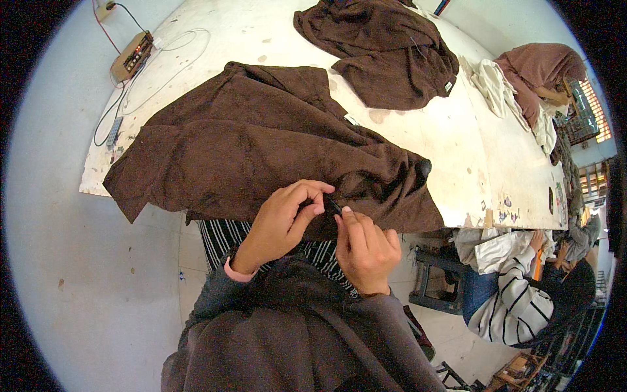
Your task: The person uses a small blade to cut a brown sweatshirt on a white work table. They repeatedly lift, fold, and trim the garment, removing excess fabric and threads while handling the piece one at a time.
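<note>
White worktable (450, 150), stained on top. We find the brown garment (228, 150) draped over its near edge, long axis running left to right, a pointed corner leftward; the tabletop likely bears the weight, freeing both hands. Right hand (369, 251) pinches a small dark item (336, 207), probably to steady it; left hand (281, 225) curls beside, its grip unclear to us.
</note>
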Motion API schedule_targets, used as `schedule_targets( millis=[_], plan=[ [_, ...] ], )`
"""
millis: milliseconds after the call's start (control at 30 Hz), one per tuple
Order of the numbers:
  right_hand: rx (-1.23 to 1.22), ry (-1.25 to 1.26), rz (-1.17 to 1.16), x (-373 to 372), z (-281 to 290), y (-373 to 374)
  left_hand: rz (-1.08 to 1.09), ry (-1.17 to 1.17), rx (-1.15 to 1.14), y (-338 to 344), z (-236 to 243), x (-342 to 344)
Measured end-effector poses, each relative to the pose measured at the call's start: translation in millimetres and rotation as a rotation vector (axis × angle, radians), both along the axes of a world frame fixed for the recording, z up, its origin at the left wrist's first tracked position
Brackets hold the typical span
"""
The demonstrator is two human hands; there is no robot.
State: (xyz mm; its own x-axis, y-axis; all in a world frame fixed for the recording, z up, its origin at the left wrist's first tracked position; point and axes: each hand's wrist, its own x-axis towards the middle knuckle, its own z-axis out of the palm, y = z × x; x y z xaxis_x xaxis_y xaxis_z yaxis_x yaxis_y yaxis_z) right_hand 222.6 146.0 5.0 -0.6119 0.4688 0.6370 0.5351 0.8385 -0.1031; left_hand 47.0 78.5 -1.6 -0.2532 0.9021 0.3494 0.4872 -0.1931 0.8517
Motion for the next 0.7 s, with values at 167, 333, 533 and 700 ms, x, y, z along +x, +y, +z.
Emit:
schedule_targets(
  millis=[167, 333, 533, 700],
  plan=[
    [-0.43, 0.384, -0.01, 13, -12, 8, -0.108, 0.143, -0.22, -45, 14, -6],
    [-0.609, 0.406, 0.054, -2, 7, 18, -0.043, 0.338, -0.443, -82, -4, -2],
    [-0.863, 0.384, 0.107, -3, -24, 32, 0.146, 0.279, -0.192, -52, 20, 3],
    [-1.148, 0.497, 0.173, 0, -12, 22, 0.232, 0.181, -0.031, -2, 10, 8]
  ],
)
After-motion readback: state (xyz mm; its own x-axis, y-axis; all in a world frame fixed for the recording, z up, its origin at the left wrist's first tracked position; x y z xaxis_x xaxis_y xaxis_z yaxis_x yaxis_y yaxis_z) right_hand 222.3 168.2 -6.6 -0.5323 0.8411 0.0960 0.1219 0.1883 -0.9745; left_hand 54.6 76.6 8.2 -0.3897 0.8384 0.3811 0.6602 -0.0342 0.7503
